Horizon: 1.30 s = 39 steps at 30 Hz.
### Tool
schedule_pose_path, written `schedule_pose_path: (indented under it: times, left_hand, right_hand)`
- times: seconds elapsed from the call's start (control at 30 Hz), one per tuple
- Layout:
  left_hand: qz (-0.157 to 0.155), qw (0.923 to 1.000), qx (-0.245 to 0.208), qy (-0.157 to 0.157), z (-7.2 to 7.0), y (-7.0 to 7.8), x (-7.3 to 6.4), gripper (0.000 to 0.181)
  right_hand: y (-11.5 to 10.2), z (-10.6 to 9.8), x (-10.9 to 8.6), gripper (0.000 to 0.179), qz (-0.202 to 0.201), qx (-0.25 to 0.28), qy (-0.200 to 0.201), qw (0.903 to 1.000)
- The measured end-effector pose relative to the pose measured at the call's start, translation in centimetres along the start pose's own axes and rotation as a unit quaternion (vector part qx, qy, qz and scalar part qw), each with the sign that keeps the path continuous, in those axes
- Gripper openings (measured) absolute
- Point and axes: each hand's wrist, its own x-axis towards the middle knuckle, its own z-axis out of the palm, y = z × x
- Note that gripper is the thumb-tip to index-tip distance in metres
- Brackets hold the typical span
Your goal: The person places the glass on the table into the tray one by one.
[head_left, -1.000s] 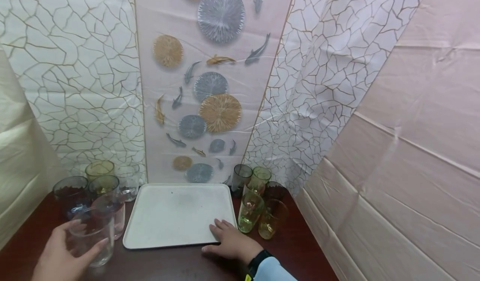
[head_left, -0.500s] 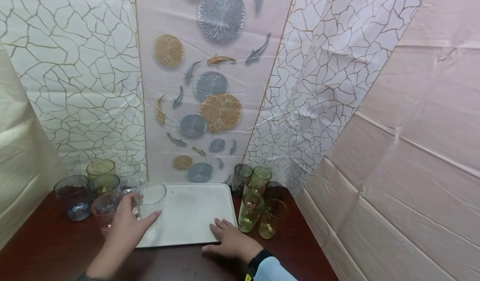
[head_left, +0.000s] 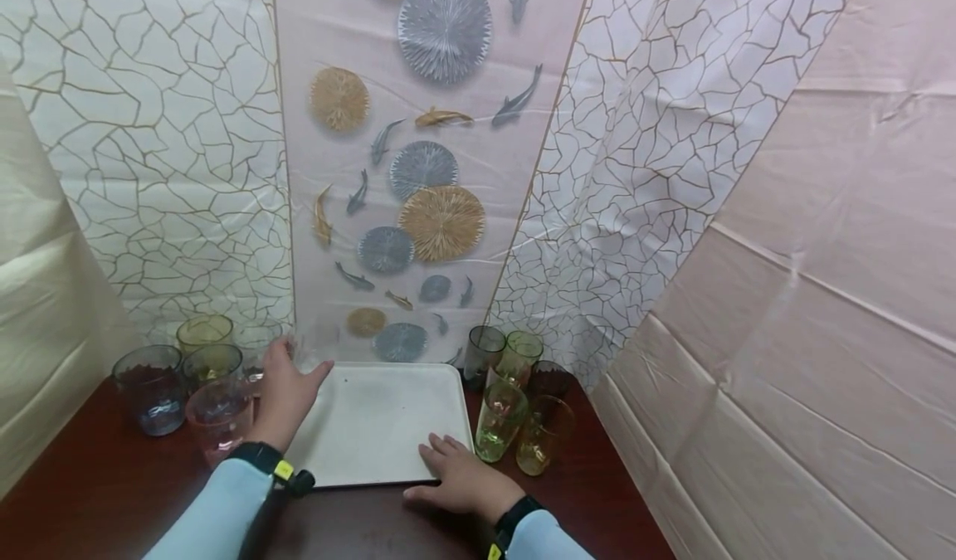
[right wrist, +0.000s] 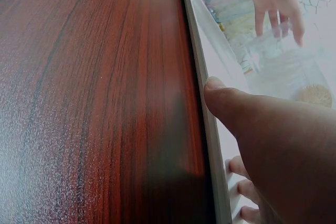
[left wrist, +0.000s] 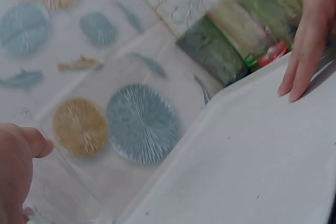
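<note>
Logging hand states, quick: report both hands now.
Left hand: holding a clear glass.
Right hand: open, resting on the white tray.

The worktop [right wrist: 105,103] is deep red-brown with darker wood-grain streaks. At lower centre of the frame, the tray [head_left: 388,419] is off-white, flecked with a few dark specks. At lower left stand a blue glass [head_left: 160,406], a yellow glass [head_left: 205,334], an olive-green glass [head_left: 214,367] and a pink glass [head_left: 221,419]; the clear glass [right wrist: 286,72] is colourless. At lower right are a smoky-grey glass [head_left: 484,359], a bright-green glass [head_left: 499,427] and an amber glass [head_left: 541,440]. The fabric backdrop [head_left: 172,129] is white with gold-brown crackle lines; its pale-pink central panel [head_left: 478,153] bears grey-blue and gold discs and fish. Plain pink fabric [head_left: 821,336] fills the right side. The sleeves [head_left: 212,514] are pale blue, the wristbands [head_left: 254,457] black with yellow tabs [head_left: 284,469].
</note>
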Motion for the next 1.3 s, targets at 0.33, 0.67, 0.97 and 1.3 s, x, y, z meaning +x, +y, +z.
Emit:
schedule_pose_path:
  times: [0.33,0.67,0.97,1.3]
  left_hand:
    - [-0.002,0.9990,-0.019,0.042,2.8,-1.4,2.1,0.091]
    - [-0.004,0.9983,-0.013,0.057,3.9,-2.6,2.8,0.089]
    - [-0.006,0.9980,-0.008,0.063,4.7,-3.2,2.9,0.091]
    - [-0.009,0.9988,-0.008,0.048,4.1,-3.1,2.0,0.097]
  right_hand:
    - [0.2,0.1,0.3,0.094,0.002,0.000,-0.007,1.0000]
    - [0.0,0.1,0.3,0.093,0.002,-0.005,-0.009,0.9999]
    - [0.1,0.1,0.1,0.092,0.001,-0.004,-0.010,0.9999]
    - [0.3,0.0,0.0,0.093,0.004,-0.004,-0.011,0.9999]
